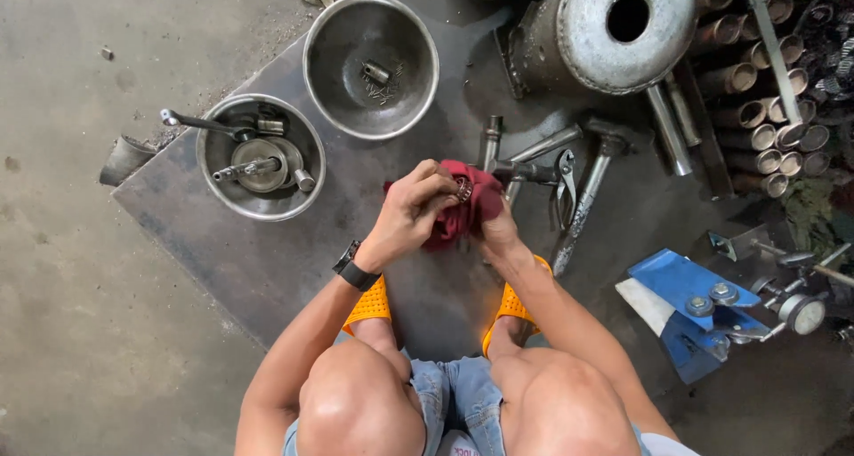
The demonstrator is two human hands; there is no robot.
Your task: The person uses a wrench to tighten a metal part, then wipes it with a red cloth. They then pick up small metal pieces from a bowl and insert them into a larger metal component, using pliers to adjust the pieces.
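Dark metal plate (267, 260) on floor; left hand (411, 209) pinching bearing (463, 188), right hand (498, 229) grip clutching red rag (467, 211).

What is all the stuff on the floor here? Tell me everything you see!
red rag: 1, red, in both hands
small ring part: 1, silvery, on the rag at the fingertips
metal bowls: 2 whole, grey, top left on the metal sheet
big drum: 1, grey, top
hand tools: several, grey, beside the rag
tubes: many, brownish, top right
blue block: 1, blue, right
sandals: 2, orange, on the sheet
watch: 1, black, left wrist
left hand: on the rag
right hand: under the rag
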